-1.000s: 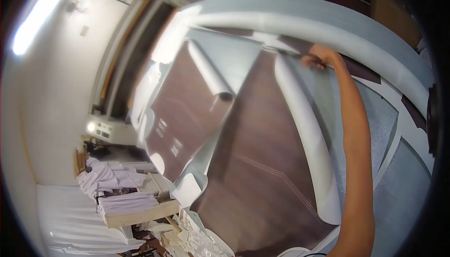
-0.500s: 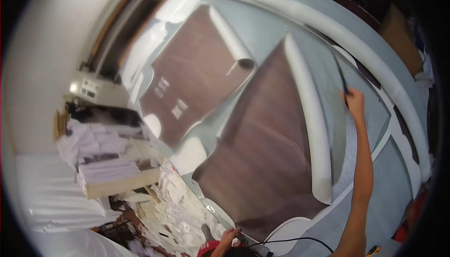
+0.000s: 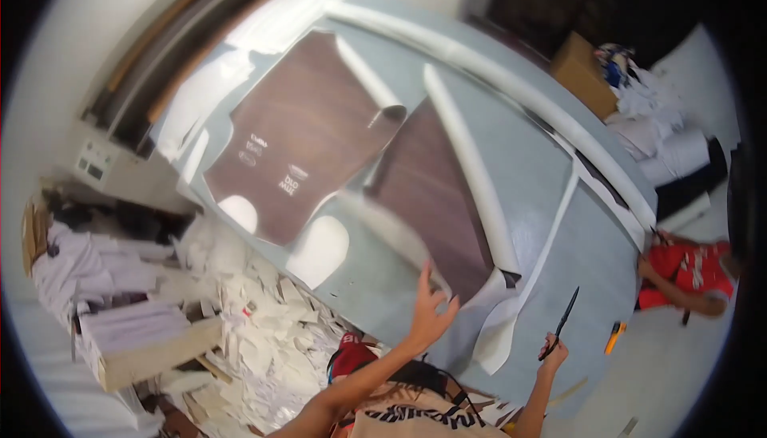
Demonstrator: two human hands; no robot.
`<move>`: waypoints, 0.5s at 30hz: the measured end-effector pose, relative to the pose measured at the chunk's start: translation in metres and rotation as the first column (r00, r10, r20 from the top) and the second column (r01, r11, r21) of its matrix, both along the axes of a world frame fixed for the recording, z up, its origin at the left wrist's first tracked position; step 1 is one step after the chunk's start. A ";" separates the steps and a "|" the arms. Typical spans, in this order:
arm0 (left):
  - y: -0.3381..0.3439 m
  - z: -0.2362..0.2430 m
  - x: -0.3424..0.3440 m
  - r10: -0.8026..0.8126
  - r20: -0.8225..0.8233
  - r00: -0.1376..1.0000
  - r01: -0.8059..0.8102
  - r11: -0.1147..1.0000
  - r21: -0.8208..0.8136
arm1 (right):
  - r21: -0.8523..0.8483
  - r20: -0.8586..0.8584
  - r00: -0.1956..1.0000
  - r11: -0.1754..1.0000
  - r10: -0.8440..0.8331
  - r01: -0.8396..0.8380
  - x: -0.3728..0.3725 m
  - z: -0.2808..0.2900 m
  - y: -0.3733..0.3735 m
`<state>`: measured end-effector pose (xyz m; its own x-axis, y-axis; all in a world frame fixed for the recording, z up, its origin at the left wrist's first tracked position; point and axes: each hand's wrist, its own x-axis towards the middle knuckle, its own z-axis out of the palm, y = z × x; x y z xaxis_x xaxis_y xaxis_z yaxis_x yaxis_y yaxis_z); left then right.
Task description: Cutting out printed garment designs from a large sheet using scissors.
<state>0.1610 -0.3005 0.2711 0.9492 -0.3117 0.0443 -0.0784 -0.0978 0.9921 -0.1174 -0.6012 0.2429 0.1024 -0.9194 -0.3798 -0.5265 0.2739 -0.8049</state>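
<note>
My right hand (image 3: 553, 348) is closed round the handles of black scissors (image 3: 568, 317), whose blades point up and away over the table. My left hand (image 3: 432, 313) is open, fingers apart, by the near edge of a large brown printed sheet (image 3: 435, 186) with a white back. Whether the fingertips touch that sheet I cannot tell. Its right side is rolled into a long white curl, and its near left edge is lifted and blurred. A second brown sheet (image 3: 296, 138), cut with curved edges and white lettering, lies farther left.
The grey-blue table (image 3: 383, 318) carries a long white roll (image 3: 479, 63) on its far side, white offcuts (image 3: 319, 250) and a yellow cutter knife (image 3: 614, 337). Scraps (image 3: 272, 334) pile up left. A person in red (image 3: 687, 274) is at the right edge; a cardboard box (image 3: 585, 75) stands behind.
My right hand has come back toward me with the scissors. My left hand has moved up from the sheet's near corner and opened. The near sheet's left edge has risen and folded over.
</note>
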 end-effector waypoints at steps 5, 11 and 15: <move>0.043 0.114 0.089 -0.098 0.208 0.973 0.134 0.977 -0.168 | -0.007 0.081 0.977 0.980 -0.196 0.197 -0.065 0.014 0.173; 0.219 0.155 0.136 0.148 0.060 0.987 -0.132 0.967 -0.218 | 0.183 0.227 0.887 0.913 -0.401 0.366 -0.037 -0.051 0.310; 0.335 0.122 0.183 0.187 -0.449 0.873 -0.365 0.862 -0.350 | 0.415 0.254 0.931 0.899 -0.263 0.141 0.050 -0.076 0.354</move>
